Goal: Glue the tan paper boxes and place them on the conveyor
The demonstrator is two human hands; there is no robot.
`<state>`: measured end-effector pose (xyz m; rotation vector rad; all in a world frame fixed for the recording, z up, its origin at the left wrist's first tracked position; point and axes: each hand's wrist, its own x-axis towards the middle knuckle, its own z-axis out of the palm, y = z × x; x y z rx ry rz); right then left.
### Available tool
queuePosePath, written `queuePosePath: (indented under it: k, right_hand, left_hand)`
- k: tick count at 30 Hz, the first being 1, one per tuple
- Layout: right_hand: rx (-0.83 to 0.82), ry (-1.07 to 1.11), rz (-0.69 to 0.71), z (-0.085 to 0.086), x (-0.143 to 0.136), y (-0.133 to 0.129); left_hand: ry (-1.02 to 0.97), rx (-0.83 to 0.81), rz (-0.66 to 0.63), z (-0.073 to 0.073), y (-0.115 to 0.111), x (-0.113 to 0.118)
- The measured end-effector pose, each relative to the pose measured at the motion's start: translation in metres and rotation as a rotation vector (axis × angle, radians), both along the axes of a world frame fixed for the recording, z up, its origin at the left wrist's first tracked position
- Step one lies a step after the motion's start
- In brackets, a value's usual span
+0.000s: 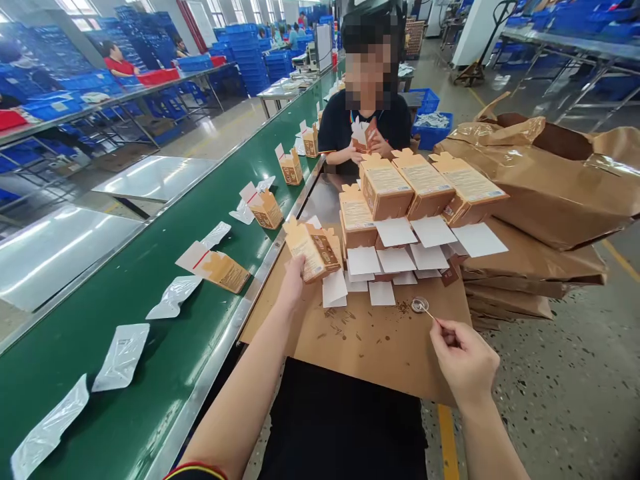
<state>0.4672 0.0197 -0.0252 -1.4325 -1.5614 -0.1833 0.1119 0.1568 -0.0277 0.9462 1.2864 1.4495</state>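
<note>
My left hand [294, 283] is closed on the near side of a small brown-and-cream carton [316, 252], tilted, at the left end of a stack. Pinched between the thumb and fingers of my right hand [465, 360] is a thin stick [429, 312]. Its far tip is at a small clear round dish [419, 305] on the brown cardboard sheet [390, 357]; whether it touches the contents cannot be told. Behind the dish, similar cartons [386, 188] lie stacked, several with white flaps [381, 293] hanging toward me. Dark marks spot the cardboard left of the dish.
A green conveyor belt [125, 280] runs along my left, carrying open cartons [227, 272] and silvery-white pouches [121, 357]. Across the table a co-worker [367, 127] holds a carton in both hands. Large brown paper-wrapped bundles [545, 180] are piled to the right.
</note>
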Motion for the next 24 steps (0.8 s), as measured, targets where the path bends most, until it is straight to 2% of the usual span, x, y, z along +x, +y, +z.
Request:
queuePosePath:
  k: [5, 8, 10, 12, 14, 17, 20, 24]
  right_hand:
    - [-0.135, -0.036, -0.007, -0.022, 0.007, 0.021]
    - [-0.103, -0.019, -0.027, -0.019, 0.007, 0.018]
    - [-0.038, 0.024, -0.027, -0.013, -0.003, 0.009]
    - [-0.004, 0.092, 0.059, -0.006, -0.026, -0.004]
    - [-0.042, 0.183, 0.241, -0.004, -0.061, -0.017]
    - [-0.138, 0.275, 0.48, -0.012, -0.12, -0.026]
    - [-0.185, 0.205, 0.562, -0.03, -0.158, -0.023]
    - [-0.22, 0.133, 0.6, -0.047, -0.173, -0.016]
  left_hand:
    - [-0.179, -0.049, 0.038, 0.013, -0.045, -0.016]
    - [-0.152, -0.078, 0.017, 0.017, -0.078, -0.03]
    - [-0.108, -0.111, -0.03, 0.014, -0.096, -0.039]
    - [-0.049, -0.142, -0.054, 0.008, -0.108, -0.045]
    - [0.014, -0.151, -0.053, -0.001, -0.112, -0.047]
    - [0.061, -0.147, -0.069, -0.012, -0.111, -0.048]
    - [0.058, -0.144, -0.091, -0.016, -0.108, -0.048]
    - [0.08, -0.146, -0.099, -0.014, -0.109, -0.049]
